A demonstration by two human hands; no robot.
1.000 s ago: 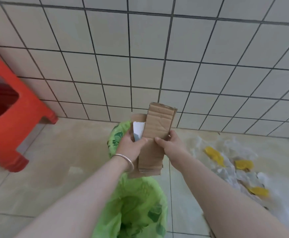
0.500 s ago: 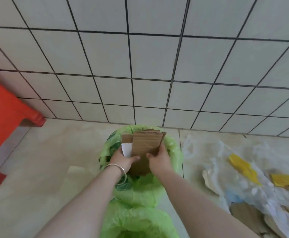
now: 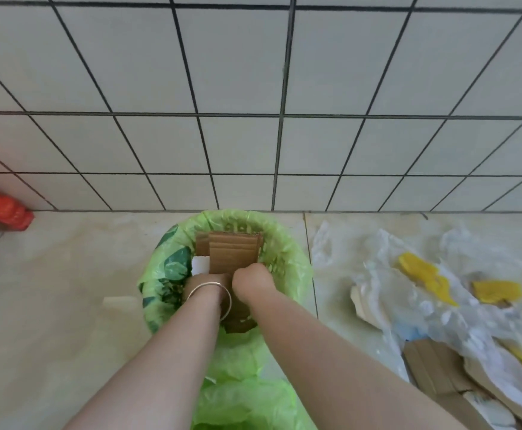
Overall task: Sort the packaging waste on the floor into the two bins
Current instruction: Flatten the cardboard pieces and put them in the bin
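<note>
Folded brown corrugated cardboard stack stands inside the far green-lined round bin — left hand and right hand both grip its lower part. Risk: the stiff stack could snag or tear the thin liner. Near bin contents not visible.

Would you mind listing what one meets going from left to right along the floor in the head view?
Red stool → small pale scrap on the floor → green-lined bin with the cardboard that both hands push into it → clear plastic wrap with yellow labels.
</note>
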